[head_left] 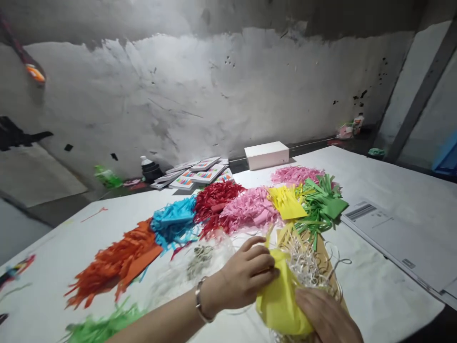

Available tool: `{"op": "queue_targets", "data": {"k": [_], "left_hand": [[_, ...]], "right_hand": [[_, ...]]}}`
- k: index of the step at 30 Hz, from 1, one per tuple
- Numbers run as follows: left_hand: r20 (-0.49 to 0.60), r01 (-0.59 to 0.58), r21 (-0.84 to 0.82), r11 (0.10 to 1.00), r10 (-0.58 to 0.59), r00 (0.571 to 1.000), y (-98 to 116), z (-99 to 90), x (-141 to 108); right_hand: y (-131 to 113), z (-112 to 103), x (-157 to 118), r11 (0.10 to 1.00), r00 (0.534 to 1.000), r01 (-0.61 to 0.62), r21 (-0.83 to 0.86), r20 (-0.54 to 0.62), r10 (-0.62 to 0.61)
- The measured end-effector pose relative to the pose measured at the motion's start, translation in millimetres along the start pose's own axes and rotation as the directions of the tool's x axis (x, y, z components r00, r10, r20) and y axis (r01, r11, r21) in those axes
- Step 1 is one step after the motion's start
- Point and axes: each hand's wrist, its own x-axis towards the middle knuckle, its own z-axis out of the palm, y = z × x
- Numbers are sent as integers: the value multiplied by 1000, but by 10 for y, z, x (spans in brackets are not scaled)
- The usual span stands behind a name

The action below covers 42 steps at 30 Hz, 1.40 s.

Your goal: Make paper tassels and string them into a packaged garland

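Note:
My left hand (pixel 244 274), a silver bracelet (pixel 202 302) on its wrist, has its fingers bent around the upper left of a yellow sheet of tissue paper (pixel 283 305). On the right side of the same crumpled sheet, my right hand (pixel 328 314) is closed against it; its fingertips are partly hidden. Beneath and behind the sheet lies a tangle of white string (pixel 309 264). Just past my hands are a yellow fringed tassel (pixel 288 202) and a green fringed tassel (pixel 326 205). Left of my hand is a clear plastic bag (pixel 217 252).
Orange (pixel 117 257), blue (pixel 174 219), red (pixel 217 200) and pink fringed paper (pixel 252 207) spread across the white table (pixel 378 181). Behind them are stacked printed cards (pixel 203 172) and a white box (pixel 267 156). A large flat carton (pixel 400 243) lies at right.

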Motion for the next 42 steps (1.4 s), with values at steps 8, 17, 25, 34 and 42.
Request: {"op": "queue_targets", "data": {"k": [8, 17, 25, 34, 42], "left_hand": [[-26, 441, 310, 843, -456, 890, 488, -218, -1638], [201, 585, -87, 807, -561, 803, 1297, -35, -1798], [229, 660, -99, 745, -629, 743, 1322, 569, -1999], [69, 650, -184, 737, -650, 757, 1414, 494, -2140], [186, 672, -307, 674, -650, 737, 1340, 401, -2162]], "right_hand": [[-598, 530, -219, 974, 967, 210, 90, 125, -220], [-1045, 663, -471, 956, 951, 201, 212, 190, -242], [-1098, 582, -546, 969, 932, 107, 222, 317, -176], [-1008, 401, -572, 924, 892, 41, 380, 403, -205], [-973, 295, -572, 915, 857, -73, 397, 493, -146]]}}
